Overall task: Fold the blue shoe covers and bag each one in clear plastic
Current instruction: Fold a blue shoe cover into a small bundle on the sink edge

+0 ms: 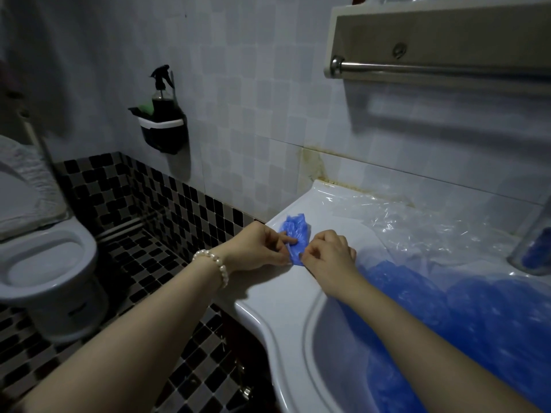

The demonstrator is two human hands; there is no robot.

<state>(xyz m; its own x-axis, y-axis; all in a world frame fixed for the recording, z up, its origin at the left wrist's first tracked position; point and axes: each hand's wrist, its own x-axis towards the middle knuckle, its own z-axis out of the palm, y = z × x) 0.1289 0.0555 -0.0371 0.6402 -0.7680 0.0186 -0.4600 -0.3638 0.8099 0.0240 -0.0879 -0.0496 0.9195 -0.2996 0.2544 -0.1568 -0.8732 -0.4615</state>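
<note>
One blue shoe cover (pixel 295 238), centre of frame, lies on the flat ledge of the white basin (pixel 277 296), a firm surface that suits creasing. Left hand (pixel 262 248), wrist in a pearl bracelet (pixel 213 263), pinches its near edge, forefinger pressing the film down. Right hand (pixel 329 251) pinches the opposite near corner, apparently to draw a fold across. Folding in hand; bagging not yet begun. Stock of unfolded blue covers (pixel 447 317), lower right, fills the bowl within easy reach. Clear plastic bags (pixel 396 225), right of centre, lie along the back ledge, presumably staged for the bagging step.
</note>
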